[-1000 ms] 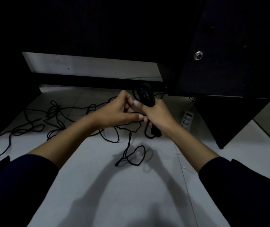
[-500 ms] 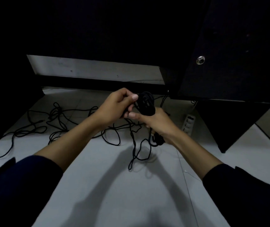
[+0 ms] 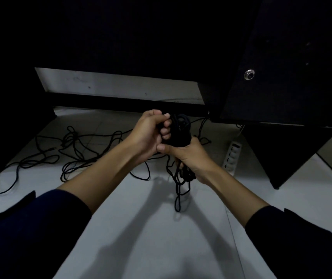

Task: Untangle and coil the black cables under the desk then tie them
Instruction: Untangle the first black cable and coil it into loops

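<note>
The right hand grips the coiled bundle mid-air, centre scene; the left hand curls round a strand beside it. Light, limp cable likely springs loose, so hold the coil's waist.
</note>
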`<state>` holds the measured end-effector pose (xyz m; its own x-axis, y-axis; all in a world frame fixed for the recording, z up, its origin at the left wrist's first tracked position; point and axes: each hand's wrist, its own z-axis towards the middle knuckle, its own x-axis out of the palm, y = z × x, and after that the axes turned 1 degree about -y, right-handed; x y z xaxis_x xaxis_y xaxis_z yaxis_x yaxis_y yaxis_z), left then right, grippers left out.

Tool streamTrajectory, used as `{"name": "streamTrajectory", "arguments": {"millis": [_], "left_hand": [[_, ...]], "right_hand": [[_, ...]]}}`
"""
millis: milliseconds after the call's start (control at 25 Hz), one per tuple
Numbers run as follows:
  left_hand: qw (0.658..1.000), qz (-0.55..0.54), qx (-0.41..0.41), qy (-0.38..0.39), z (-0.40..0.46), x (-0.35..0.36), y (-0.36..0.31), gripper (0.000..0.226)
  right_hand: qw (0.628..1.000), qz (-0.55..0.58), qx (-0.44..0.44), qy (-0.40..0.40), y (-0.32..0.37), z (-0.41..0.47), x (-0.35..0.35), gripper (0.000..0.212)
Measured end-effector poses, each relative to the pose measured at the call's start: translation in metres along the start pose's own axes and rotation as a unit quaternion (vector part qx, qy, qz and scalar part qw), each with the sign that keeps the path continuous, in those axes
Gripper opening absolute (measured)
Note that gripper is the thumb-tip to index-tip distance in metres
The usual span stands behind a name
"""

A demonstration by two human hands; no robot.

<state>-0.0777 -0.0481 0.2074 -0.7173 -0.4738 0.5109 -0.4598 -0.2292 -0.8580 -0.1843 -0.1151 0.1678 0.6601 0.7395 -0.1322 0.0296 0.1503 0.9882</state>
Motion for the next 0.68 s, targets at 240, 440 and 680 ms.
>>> {"name": "streamTrajectory", "arguments": {"millis": [240, 440, 680], "left_hand": [[0.971, 0.211, 0.103, 0.035, 0.004, -0.004, -0.015, 0.018], [0.819, 0.49, 0.297, -0.013, 0.001, -0.015, -0.014, 0.023], [0.92, 0.39, -0.003, 0.046, -0.024, -0.01, 0.021, 0.09]], "right_hand": [[1.0, 0.022, 0.008, -0.012, 0.003, 0.005, 0.004, 0.015], [0.998, 0.002, 0.061, -0.032, 0.006, 0.01, -0.001, 0.012], [0.996, -0.069, 0.031, -0.05, 0.0, 0.009, -0.004, 0.02]]}}
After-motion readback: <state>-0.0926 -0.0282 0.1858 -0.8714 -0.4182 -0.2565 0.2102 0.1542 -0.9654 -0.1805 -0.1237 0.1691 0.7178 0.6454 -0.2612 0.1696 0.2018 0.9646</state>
